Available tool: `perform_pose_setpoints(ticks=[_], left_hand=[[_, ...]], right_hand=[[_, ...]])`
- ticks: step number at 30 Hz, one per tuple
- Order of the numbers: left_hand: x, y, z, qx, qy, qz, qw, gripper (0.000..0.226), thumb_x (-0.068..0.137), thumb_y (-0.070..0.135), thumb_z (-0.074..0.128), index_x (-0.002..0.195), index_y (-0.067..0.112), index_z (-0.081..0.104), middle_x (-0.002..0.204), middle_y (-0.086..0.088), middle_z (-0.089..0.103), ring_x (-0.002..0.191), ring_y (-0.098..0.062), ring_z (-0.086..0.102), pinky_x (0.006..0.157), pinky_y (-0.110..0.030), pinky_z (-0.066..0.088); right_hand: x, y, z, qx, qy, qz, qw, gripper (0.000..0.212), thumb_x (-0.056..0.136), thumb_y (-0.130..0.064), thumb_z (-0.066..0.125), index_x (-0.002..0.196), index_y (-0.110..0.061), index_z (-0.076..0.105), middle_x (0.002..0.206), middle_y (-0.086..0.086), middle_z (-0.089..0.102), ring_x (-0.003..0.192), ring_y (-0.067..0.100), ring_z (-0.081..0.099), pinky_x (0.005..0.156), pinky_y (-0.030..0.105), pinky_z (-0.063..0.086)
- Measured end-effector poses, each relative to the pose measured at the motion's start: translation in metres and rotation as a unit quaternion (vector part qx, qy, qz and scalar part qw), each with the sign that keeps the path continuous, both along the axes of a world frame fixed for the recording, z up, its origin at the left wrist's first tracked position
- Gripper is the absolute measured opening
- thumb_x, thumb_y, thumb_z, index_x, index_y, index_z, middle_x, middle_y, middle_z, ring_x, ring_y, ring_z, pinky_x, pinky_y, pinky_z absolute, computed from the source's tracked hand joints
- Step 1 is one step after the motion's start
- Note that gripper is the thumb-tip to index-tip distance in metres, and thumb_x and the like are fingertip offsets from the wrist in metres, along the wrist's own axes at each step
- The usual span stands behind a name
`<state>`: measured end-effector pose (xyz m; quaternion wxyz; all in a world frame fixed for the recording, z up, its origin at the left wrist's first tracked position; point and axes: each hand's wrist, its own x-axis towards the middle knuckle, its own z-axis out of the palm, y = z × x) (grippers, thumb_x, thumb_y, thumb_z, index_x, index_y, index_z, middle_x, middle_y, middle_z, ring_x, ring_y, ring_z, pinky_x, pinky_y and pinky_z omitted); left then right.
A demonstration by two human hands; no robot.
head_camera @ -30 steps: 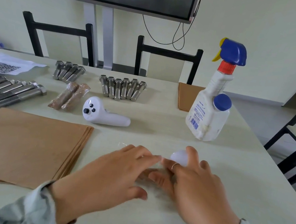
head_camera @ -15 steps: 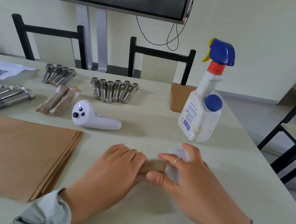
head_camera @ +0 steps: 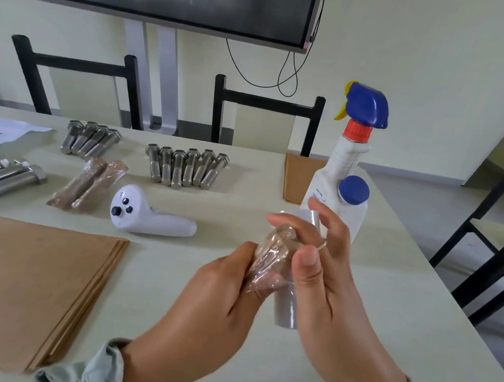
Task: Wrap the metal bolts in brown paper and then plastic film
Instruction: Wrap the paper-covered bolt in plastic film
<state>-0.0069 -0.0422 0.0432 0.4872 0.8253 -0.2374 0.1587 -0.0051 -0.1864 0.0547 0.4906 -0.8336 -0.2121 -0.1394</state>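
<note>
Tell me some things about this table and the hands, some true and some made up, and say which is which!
1. The left hand holds a wrapped bolt up off the table. True.
2. Two wrapped bolts already lie on the table near the white controller. True.
3. The spray bottle has a green trigger head. False: the head is blue, with a red collar.
4. The right hand is empty. False: it holds the roll of plastic film.
5. A stack of brown paper lies on the left of the table. True.
</note>
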Motion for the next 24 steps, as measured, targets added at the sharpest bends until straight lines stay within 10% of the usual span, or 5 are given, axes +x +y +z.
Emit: perform_pose_setpoints(ticks=[7,17,24], left_hand=[[0.002,0.0,0.002,-0.039,0.009,-0.004,0.999,0.037,0.081,0.058,0.036,0.072,0.023,0.042,0.061,0.01,0.049,0.049,-0.007,0.039,0.047,-0.024,0.033],[0.012,-0.009,0.002,-0.289,0.235,-0.043,0.927,0.068,0.075,0.066,0.055,0.076,-0.001,0.044,0.057,-0.002,0.041,0.043,-0.011,0.032,0.039,-0.018,0.026],[0.024,-0.007,0.0,-0.346,0.247,-0.007,0.905,0.052,0.065,0.06,0.053,0.084,0.012,0.047,0.051,0.0,0.048,0.038,-0.013,0.033,0.035,-0.018,0.025]], right_hand=[[0.008,0.003,0.006,0.071,-0.002,0.058,0.996,0.053,0.081,-0.077,0.025,0.105,-0.042,0.057,0.119,-0.051,0.031,0.14,0.016,0.023,0.107,0.029,0.033],[0.02,0.007,0.002,0.102,0.132,0.036,0.985,0.045,0.081,-0.074,0.025,0.11,-0.057,0.055,0.141,-0.014,0.038,0.138,0.016,0.031,0.109,0.051,0.032],[0.024,0.015,0.013,0.025,0.195,0.026,0.98,0.027,0.075,-0.072,0.021,0.088,-0.078,0.043,0.141,-0.02,0.034,0.137,0.001,0.023,0.111,0.046,0.031]])
